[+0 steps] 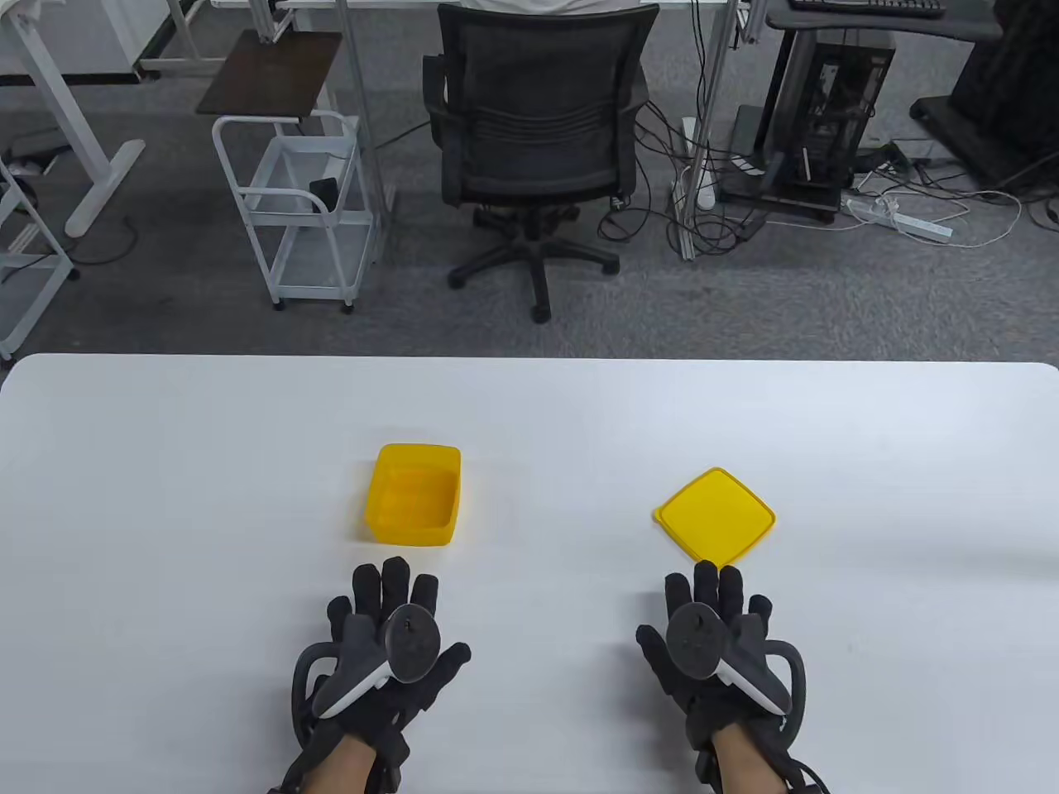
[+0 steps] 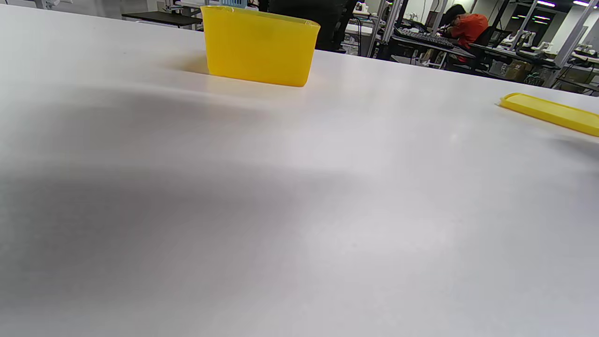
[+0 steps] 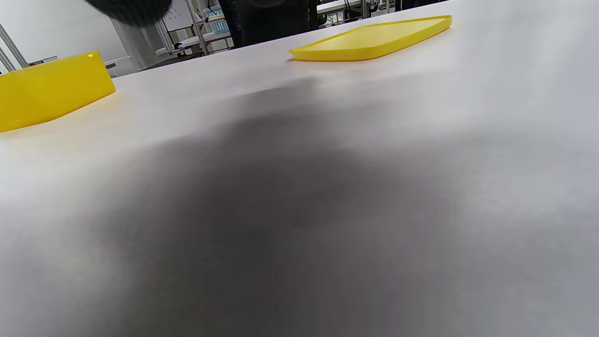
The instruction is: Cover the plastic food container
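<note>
L hand (image 1: pixel 382 641): fingers (image 1: pixel 394 581) spread flat, palm down on white desk (image 1: pixel 529 413), gripping nothing; tracker on back. R hand (image 1: pixel 718 641): same, fingers (image 1: pixel 706 583) apart and flat, nothing held, tips just short of lid edge; touching or not, cannot tell. Item 1, yellow plastic container (image 1: pixel 414 495): open top, upright, empty inside, just past L fingertips at 12 o'clock, apart from them; wrist view shows one plain side wall. Item 2, yellow lid (image 1: pixel 714 518): flat on desk, turned corner-on like a diamond, at 12 o'clock from R hand, at 3 o'clock from container and well apart from it. Beyond desk's far edge: black office chair (image 1: pixel 538 141) at 12, white wire trolley (image 1: pixel 289 215) at 11, PC tower (image 1: pixel 827 107) w/ cables at 1.
</note>
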